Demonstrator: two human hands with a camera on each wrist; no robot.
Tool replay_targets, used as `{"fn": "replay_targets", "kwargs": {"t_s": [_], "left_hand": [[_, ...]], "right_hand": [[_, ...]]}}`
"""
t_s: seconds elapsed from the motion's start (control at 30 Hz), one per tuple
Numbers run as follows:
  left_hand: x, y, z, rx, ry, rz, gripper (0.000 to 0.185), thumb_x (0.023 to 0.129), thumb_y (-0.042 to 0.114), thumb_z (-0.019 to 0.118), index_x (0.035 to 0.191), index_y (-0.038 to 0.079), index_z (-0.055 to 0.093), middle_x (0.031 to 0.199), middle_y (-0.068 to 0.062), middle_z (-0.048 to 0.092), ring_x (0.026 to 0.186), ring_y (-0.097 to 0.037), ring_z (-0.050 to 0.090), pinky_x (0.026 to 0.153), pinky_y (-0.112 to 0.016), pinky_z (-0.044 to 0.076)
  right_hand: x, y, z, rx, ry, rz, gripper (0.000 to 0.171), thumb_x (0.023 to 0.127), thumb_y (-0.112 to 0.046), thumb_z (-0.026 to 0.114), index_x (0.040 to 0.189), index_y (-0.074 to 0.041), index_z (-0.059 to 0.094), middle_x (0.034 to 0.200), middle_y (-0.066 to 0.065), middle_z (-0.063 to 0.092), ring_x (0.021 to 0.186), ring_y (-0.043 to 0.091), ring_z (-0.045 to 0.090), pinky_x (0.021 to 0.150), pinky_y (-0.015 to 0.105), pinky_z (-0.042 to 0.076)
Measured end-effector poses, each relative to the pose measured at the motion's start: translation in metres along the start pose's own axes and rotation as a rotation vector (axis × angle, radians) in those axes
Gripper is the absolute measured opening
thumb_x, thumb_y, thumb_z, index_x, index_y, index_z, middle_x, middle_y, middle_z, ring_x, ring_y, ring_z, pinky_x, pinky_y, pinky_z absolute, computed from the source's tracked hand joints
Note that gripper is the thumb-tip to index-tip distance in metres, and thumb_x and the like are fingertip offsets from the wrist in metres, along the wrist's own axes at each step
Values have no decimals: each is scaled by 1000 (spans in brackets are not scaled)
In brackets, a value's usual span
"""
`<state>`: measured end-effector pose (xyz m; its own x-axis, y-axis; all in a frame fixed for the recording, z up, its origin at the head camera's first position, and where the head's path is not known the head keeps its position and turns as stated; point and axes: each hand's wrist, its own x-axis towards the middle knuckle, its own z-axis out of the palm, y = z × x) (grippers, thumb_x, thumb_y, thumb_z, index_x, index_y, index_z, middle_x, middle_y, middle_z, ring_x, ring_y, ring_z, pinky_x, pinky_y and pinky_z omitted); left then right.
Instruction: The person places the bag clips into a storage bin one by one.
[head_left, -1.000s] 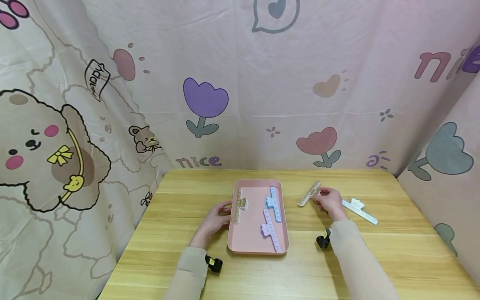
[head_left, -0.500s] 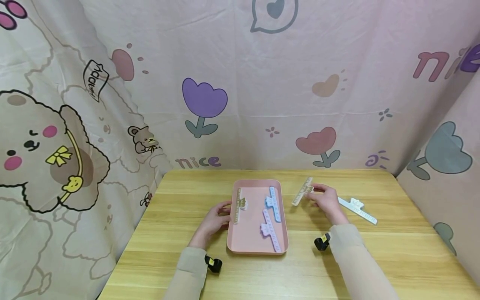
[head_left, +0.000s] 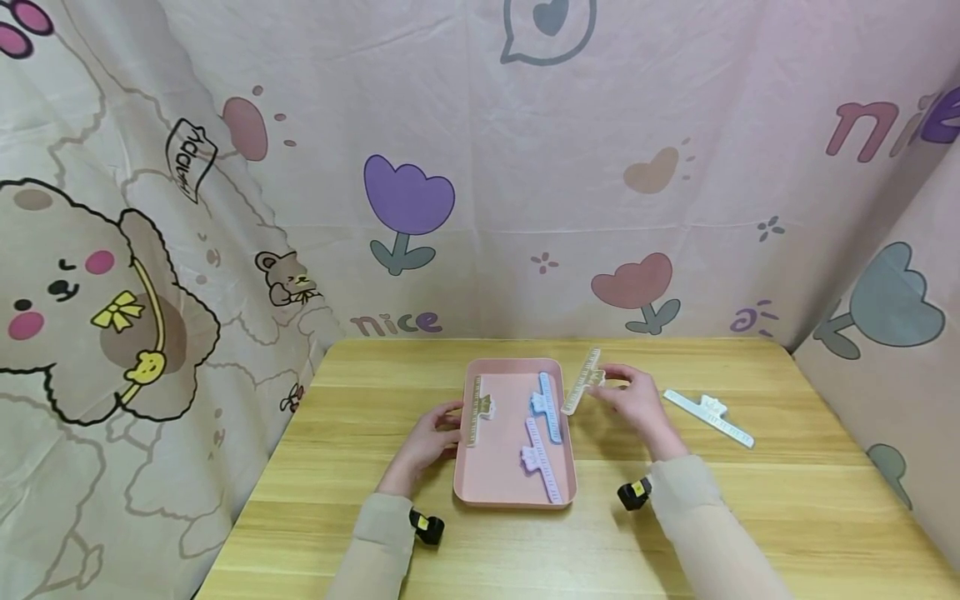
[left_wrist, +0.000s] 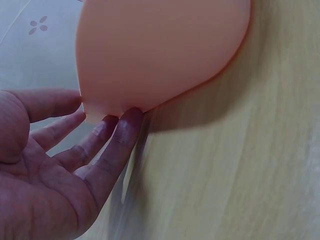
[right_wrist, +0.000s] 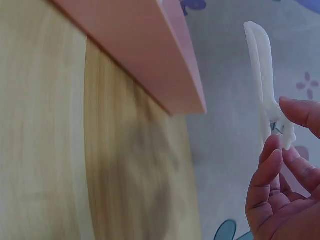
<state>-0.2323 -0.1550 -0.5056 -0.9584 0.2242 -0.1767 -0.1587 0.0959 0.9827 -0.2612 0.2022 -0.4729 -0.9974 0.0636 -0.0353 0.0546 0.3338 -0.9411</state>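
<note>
Since half a second ago the right hand (head_left: 633, 402) has carried the beige clip (head_left: 582, 382) leftward, from above bare wood to the tray's right edge, while the left hand (head_left: 427, 439) has stayed at the tray's left rim and the white clip (head_left: 708, 417) has kept its place on the table (head_left: 750, 517). The left hand lies nearest, at about eight o'clock from the tray's centre, its fingers (left_wrist: 120, 135) relaxed and fairly straight with the tips touching the rim of the pink tray (head_left: 491, 487). The right hand is at about two o'clock from the tray's centre; thumb and fingers (right_wrist: 270, 160) pinch the beige clip by its small tab, and the long bar runs up and away from the fingertips toward eleven o'clock, lifted off the table and reaching over the tray's right rim near its far corner. In the tray lie three clips: a lilac clip (head_left: 540, 461) nearest, toward the right side, a blue clip (head_left: 547, 400) just beyond it and near the held one, and a tan clip (head_left: 477, 410) along the left wall by the left hand's fingertips. The white clip lies on the wood at three o'clock from the right hand, well apart from it.
</note>
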Motion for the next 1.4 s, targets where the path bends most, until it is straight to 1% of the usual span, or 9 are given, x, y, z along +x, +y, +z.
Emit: {"fn": "replay_targets", "kwargs": {"t_s": [0.03, 0.13, 0.23, 0.37, 0.5, 0.73, 0.9, 1.13, 1.4], "left_hand": [[3, -4, -1, 4, 5, -2, 57, 91, -10, 56, 145, -4, 39, 129, -32, 48, 104, -42, 59, 79, -46, 57], [9, -13, -3, 18, 13, -6, 57, 91, -8, 58, 145, -1, 41, 129, -28, 50, 101, -35, 62, 78, -43, 57], [9, -13, -3, 30, 8, -9, 57, 91, -6, 59, 145, 0, 41, 129, -26, 51, 99, -30, 62, 77, -40, 57], [8, -12, -2, 27, 5, -11, 57, 92, -6, 59, 145, 0, 41, 128, -26, 51, 99, -31, 62, 76, -40, 57], [8, -10, -2, 14, 8, -14, 57, 91, -7, 58, 145, 1, 42, 128, -27, 50, 101, -33, 61, 77, -42, 57], [7, -9, -1, 21, 17, -22, 57, 91, -8, 58, 145, 1, 42, 129, -26, 50, 101, -34, 61, 76, -42, 57], [7, -10, -1, 17, 22, -22, 57, 91, -7, 59, 145, 2, 42, 129, -26, 50, 101, -34, 61, 76, -42, 57], [8, -13, -2, 10, 27, -15, 57, 91, -8, 58, 145, 1, 43, 128, -27, 51, 101, -34, 61, 77, -43, 57], [7, -13, -2, 20, 25, -14, 57, 90, -7, 58, 145, 1, 42, 127, -26, 52, 99, -31, 62, 75, -40, 57]], "right_hand": [[-1, -2, 2, 2, -5, -3, 56, 84, -15, 78, 133, 1, 56, 132, 21, 54, 88, 18, 61, 78, 40, 55], [-6, -7, 8, 6, -4, -13, 56, 82, -16, 79, 131, 0, 57, 130, 20, 56, 87, 19, 62, 74, 33, 55], [-11, -12, 15, 7, -7, -28, 55, 81, -15, 80, 130, 0, 59, 129, 19, 57, 85, 19, 61, 71, 29, 54], [-19, -19, 25, -12, -12, -53, 51, 81, -13, 80, 127, -2, 61, 127, 17, 59, 84, 20, 61, 69, 28, 53], [-25, -22, 35, -18, -29, -80, 48, 80, -12, 80, 124, -5, 64, 123, 15, 61, 82, 20, 62, 66, 31, 54], [-35, -28, 49, 14, -64, -83, 50, 78, -12, 82, 124, -5, 65, 120, 12, 62, 80, 20, 62, 66, 35, 55], [-39, -34, 60, 25, -84, -88, 50, 78, -11, 82, 124, -4, 65, 118, 13, 62, 80, 20, 60, 65, 33, 55], [-41, -45, 77, 18, -90, -89, 47, 76, -9, 83, 120, -4, 67, 114, 10, 62, 76, 18, 56, 57, 26, 49], [-38, -49, 99, -2, -106, -162, 44, 74, -3, 82, 115, 0, 68, 106, 12, 65, 75, 19, 59, 62, 27, 52]]}}
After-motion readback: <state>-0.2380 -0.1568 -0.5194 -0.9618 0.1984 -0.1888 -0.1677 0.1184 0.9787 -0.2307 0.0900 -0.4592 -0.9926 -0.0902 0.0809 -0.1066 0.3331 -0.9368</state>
